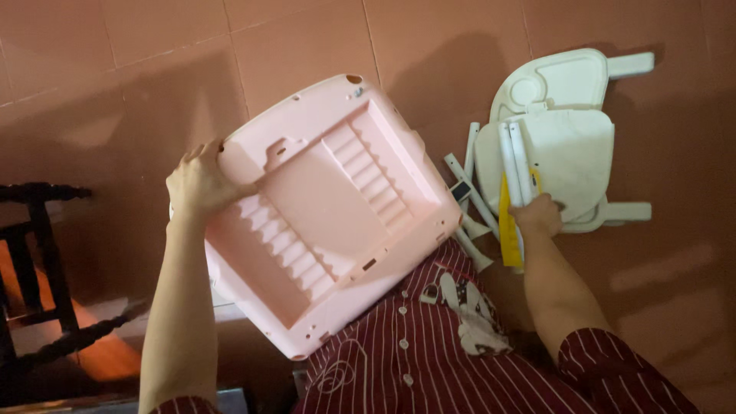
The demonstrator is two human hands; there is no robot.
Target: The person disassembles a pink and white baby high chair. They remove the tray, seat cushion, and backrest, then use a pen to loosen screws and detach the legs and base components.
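My left hand (198,182) grips the upper left edge of a large pink plastic seat part (330,215), held tilted with its ribbed underside toward me, resting against my lap. My right hand (539,214) reaches out to the right and closes on white plastic tubes (514,162) lying across a white plastic seat piece (571,153) on the floor. A yellow strip (508,222) lies by that hand. More white tubes (470,201) lie between the pink part and the white pieces.
A white tray with a round cup recess (563,77) lies under the white seat piece on the pink tiled floor (153,61). A dark wooden chair frame (34,261) stands at the left. My striped red garment (429,353) fills the bottom.
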